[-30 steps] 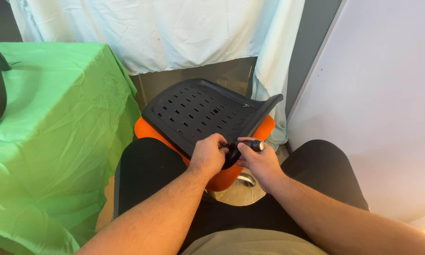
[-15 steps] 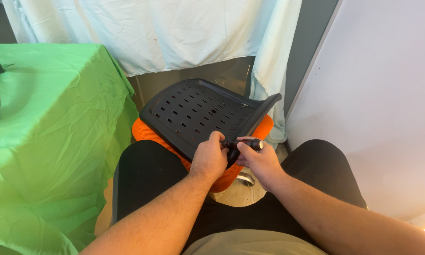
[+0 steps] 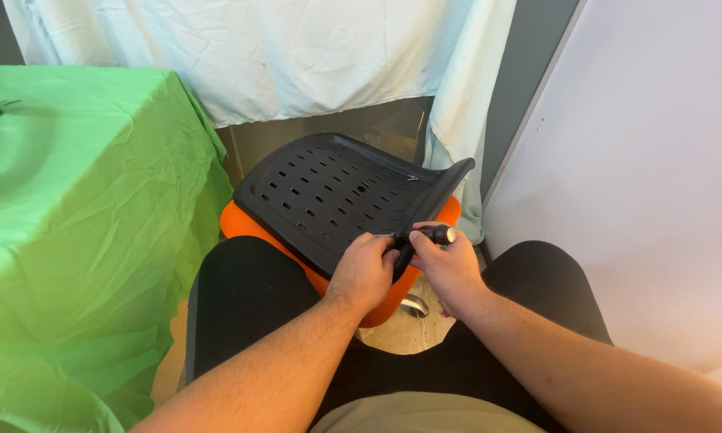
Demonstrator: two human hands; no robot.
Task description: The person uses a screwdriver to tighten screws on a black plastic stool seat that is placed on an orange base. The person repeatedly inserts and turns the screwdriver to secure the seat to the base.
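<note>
Little had moved: my left hand (image 3: 367, 271) stayed pressed on the black perforated chair back (image 3: 337, 196), my right hand (image 3: 445, 265) clenched round the black-handled tool (image 3: 425, 237).

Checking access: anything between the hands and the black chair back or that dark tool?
Nothing visible. The left hand rests on the near edge of the black perforated chair back, and the right hand already grips the dark tool at that edge.

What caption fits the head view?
Both hands, left hand and right hand, grip a small black tool at a perforated black plastic chair back's edge.
</note>
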